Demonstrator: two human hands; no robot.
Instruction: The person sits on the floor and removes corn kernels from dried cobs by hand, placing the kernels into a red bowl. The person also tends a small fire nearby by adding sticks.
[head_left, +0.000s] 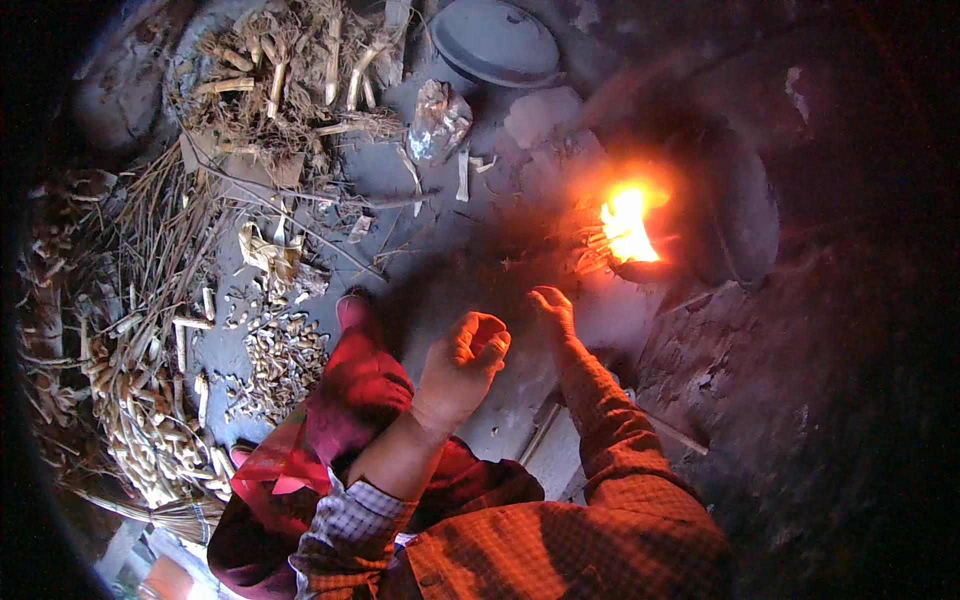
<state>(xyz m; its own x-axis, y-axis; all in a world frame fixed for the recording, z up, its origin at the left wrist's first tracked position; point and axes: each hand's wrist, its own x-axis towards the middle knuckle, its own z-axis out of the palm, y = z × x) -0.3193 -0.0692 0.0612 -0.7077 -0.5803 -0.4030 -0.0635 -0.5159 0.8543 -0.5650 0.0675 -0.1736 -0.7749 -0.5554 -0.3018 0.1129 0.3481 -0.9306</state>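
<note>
My left hand (463, 367) is raised over my lap, its fingers loosely curled and a gap between thumb and fingertips. Nothing shows in it. Farther forward, my right hand (553, 312) reaches toward a burning fire (628, 225), staying a little short of the flames. Its fingers are partly hidden, and I cannot tell whether they hold anything. Thin sticks (595, 251) stick out from the fire's near left side. Beside the flames stands a dark rounded vessel or lid (739, 214), partly lost in shadow.
Dry root stalks (277, 82) are heaped at the upper left, above bundled twigs (172, 217). Peanut-like shells (285, 356) lie scattered by my leg. A stone-like lump (439, 124) and a round metal lid (495, 41) are at the back. A wooden bar (679, 435) lies near my right arm.
</note>
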